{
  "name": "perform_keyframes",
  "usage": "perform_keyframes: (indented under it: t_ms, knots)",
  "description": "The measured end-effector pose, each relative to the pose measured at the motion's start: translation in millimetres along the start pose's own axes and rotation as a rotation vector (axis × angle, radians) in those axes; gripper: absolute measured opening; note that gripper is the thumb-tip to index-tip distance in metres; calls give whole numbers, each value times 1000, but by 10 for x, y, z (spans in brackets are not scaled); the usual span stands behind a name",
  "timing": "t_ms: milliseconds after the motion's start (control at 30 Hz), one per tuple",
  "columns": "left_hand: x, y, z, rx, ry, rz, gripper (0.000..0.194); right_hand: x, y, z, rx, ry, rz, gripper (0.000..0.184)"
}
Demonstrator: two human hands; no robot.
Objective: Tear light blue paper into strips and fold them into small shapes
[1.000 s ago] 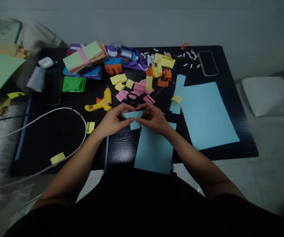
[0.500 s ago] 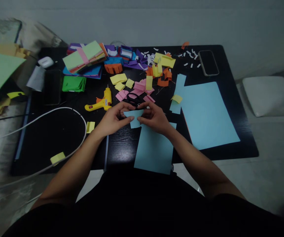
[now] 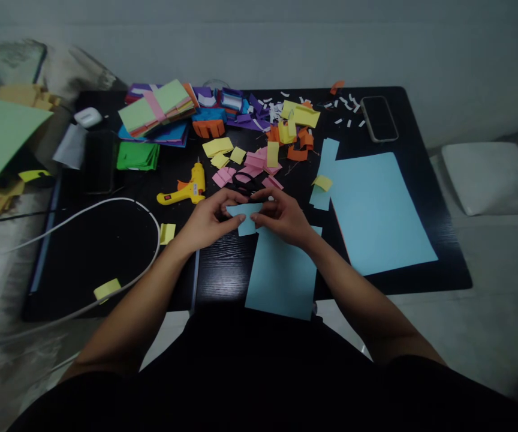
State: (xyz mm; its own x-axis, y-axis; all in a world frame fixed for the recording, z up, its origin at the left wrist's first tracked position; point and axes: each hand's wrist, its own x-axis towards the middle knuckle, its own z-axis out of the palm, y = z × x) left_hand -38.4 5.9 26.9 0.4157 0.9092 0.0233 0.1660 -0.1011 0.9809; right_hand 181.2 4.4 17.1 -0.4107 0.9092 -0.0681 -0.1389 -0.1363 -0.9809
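Observation:
Between my two hands is a small piece of light blue paper [image 3: 246, 223], held near the middle of the table's front half. My left hand [image 3: 214, 221] pinches its left side with thumb and fingers. On the right side, my right hand [image 3: 282, 217] grips it the same way. Below my right hand lies a larger blue sheet [image 3: 282, 276], reaching past the table's front edge. Black-handled scissors [image 3: 246, 179] rest just beyond my fingertips, partly hidden. To the left of my left hand lies a yellow glue gun [image 3: 189, 187].
A big blue sheet [image 3: 382, 210] and blue strips [image 3: 326, 165] lie at right, near a phone [image 3: 379, 119]. Pink pieces [image 3: 255, 161], yellow pieces [image 3: 217, 146] and a banded paper stack [image 3: 169, 105] fill the back. A white cable [image 3: 156, 231] loops across the left.
Both hands keep the same pinch on the small blue paper. The whole view has shifted slightly, and the objects sit a little lower in it.

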Motion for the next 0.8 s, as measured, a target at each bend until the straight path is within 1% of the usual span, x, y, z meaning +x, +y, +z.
perform_keyframes:
  t_ms: [167,300,467,600,667,800]
  knots:
    - [14,13,-10,-38,1,-2,34,6,-27,-29,51,-40,9,46]
    - [17,8,-5,-46,10,19,31,-8,-24,-18,41,-17,18,43]
    - [21,13,12,-58,7,32,31,-2,47,12,-103,41,-53,55]
    - [35,29,-15,-76,9,10,32,27,61,-14,-89,40,-57,56]
    - [41,32,-45,-84,-4,-7,32,36,49,-33,-81,36,-56,56]
    - [44,23,-110,-103,-67,-19,31,35,25,-53,-119,34,-73,53]
